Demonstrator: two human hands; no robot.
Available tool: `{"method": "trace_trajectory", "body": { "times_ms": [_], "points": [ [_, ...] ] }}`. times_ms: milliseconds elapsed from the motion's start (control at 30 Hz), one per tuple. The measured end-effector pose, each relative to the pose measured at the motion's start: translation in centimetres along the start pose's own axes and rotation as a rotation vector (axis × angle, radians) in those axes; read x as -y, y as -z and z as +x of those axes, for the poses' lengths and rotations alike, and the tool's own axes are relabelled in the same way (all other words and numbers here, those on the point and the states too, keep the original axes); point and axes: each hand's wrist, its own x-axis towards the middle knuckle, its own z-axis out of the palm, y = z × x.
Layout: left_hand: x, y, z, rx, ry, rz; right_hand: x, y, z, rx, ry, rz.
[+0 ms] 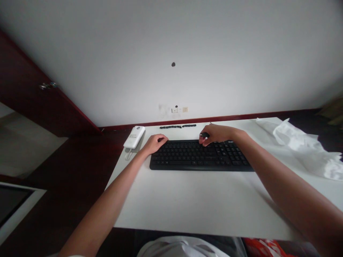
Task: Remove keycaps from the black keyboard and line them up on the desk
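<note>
**Long black plastic keyboard [193, 157], work seemingly partway along**

Take the keyboard's middle as the dial, with 12 o'clock toward the wall. The keyboard lies flat on a white rectangular table [187, 200]. At 11 o'clock, just behind it, sits a line of small black blocky pieces [173, 127] – apparently keycaps, though they are too small to be sure. So that line is laid out, while much of the keyboard looks filled with keys. Which slots are bare, and so how much is left, I cannot tell.

The right hand [213, 134] is at 1 o'clock, its fingers closed on a small black tool [205, 135] over the far rows of keys. The left hand [154, 144] rests at 10 o'clock on the far corner, fingers curled – whether it grips the edge I cannot tell.

Writing is scarce. A white rounded plastic power bank [134, 137], past the left hand between 9 and 10 o'clock, carries a dark round mark and faint grey print, neither legible. Pale lettering [229, 141] on the keyboard's far edge, near 2 o'clock, is too small to read. Crumpled white translucent sheeting [300, 142] lies at 3 o'clock, with no print visible.
</note>
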Motion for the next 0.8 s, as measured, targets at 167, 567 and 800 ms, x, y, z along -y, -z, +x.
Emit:
{"method": "trace_trajectory", "body": {
  "times_ms": [167,567,800],
  "points": [
    [0.0,0.1,0.0,0.0,-0.012,-0.003,0.2,-0.4,0.3,0.004,0.003,-0.046],
    [0.0,0.1,0.0,0.004,-0.007,0.003,2.0,-1.4,0.2,-0.06,-0.033,-0.214],
    [-0.1,0.1,0.0,0.006,-0.005,0.008,4.1,-1.9,-0.4,-0.089,-0.084,-0.351]
  ]
}}
